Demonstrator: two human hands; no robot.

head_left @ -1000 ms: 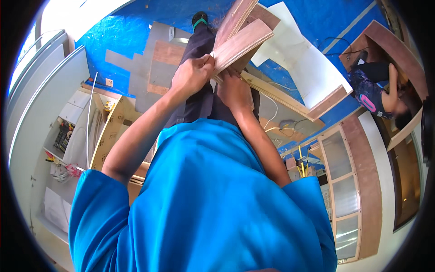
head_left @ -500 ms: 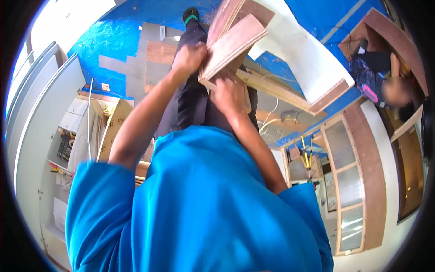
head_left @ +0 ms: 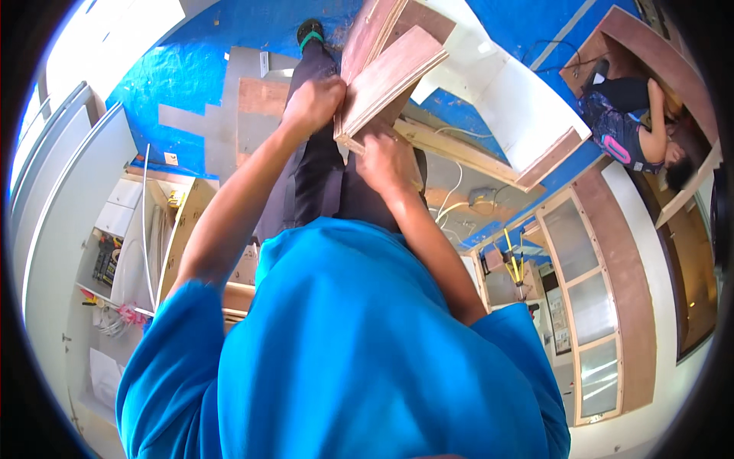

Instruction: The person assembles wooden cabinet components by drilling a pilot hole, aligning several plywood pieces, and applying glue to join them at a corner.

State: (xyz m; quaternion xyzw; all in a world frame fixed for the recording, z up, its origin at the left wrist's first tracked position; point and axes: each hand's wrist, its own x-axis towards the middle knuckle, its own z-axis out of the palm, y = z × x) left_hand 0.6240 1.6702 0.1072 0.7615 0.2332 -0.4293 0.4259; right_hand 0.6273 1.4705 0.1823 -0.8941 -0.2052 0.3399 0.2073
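I hold a small plywood box piece [head_left: 390, 76] made of joined boards out in front of me, above my legs. My left hand [head_left: 312, 103] grips its left edge with curled fingers. My right hand [head_left: 388, 159] clasps its lower edge from below. Both arms reach forward from my blue shirt. Beneath the piece lie my dark trousers and one shoe with a green band [head_left: 310, 30].
Blue sheeting [head_left: 183, 76] covers the floor, with grey and brown board patches. A white open cabinet carcass [head_left: 520, 115] lies at the right. Another person [head_left: 634, 134] lies inside a wooden frame at far right. A glazed cabinet door [head_left: 589, 298] and tools [head_left: 514, 268] lie lower right.
The plywood piece and both hands have shifted slightly up and away from me; my grip on it stays the same.
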